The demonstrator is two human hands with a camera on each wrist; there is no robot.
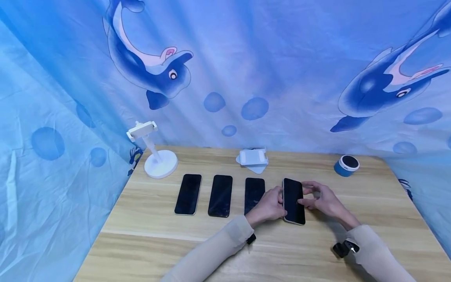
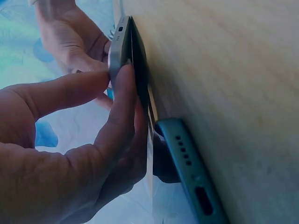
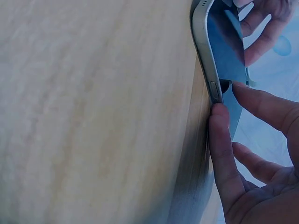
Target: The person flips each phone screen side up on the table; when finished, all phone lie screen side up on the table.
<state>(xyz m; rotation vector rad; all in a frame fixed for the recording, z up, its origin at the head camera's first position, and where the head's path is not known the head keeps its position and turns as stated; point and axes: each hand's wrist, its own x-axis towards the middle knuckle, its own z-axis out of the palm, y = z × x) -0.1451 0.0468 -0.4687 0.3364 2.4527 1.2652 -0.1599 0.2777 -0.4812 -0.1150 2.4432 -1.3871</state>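
A smartphone (image 1: 293, 199) with a dark screen and pale metal frame lies slightly tilted between both hands. My left hand (image 1: 268, 205) pinches its left long edge, thumb on the screen side and fingertips beneath the frame. On the opposite edge, my right hand (image 1: 325, 201) holds it with the thumb over the screen and a finger against the side frame. In the left wrist view, one end of the phone (image 2: 119, 44) stands off the tabletop. Just left of it, another dark phone (image 1: 254, 190) is partly hidden by my left hand.
Two more phones, one (image 1: 188, 194) at left and one (image 1: 220, 196) beside it, lie face up on the wooden table (image 1: 148, 250). Behind are a white phone stand (image 1: 161, 164), a small white folding holder (image 1: 253, 157) and a blue-and-white cylinder (image 1: 346, 166). A dolphin-print curtain (image 1: 218, 70) hangs behind.
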